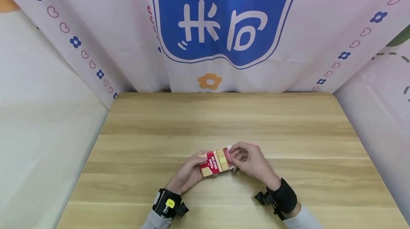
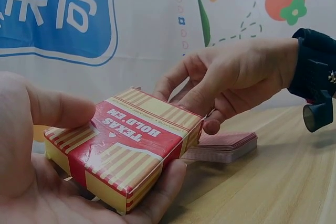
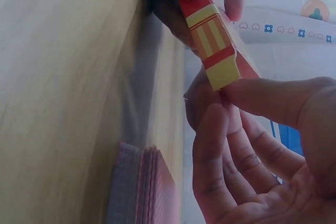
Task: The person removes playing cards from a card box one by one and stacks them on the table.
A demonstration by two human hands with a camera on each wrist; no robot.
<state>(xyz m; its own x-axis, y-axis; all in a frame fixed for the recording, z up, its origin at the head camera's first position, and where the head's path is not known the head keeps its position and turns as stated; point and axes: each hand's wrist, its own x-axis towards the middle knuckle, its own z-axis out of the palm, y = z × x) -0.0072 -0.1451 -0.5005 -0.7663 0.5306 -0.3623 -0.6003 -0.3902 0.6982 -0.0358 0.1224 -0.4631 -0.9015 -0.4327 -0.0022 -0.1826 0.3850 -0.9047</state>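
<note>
A red and yellow striped playing-card box, printed "TEXAS HOLD'EM", is tilted above the wooden table. My left hand grips its near end, with the thumb on the printed face and fingers beneath. At the opposite end of the box, my right hand has curled fingers, and its thumb and index fingertip pinch the end edge. The right wrist view shows that thumb right at the box's corner. Below the right hand, a stack of playing cards with reddish backs lies on the table, mostly hidden by this hand in the head view.
The wooden table spreads around both hands. A white printed curtain with a blue emblem hangs along its back edge, and pale cloth walls flank it. Each wrist wears a black strap with a small camera.
</note>
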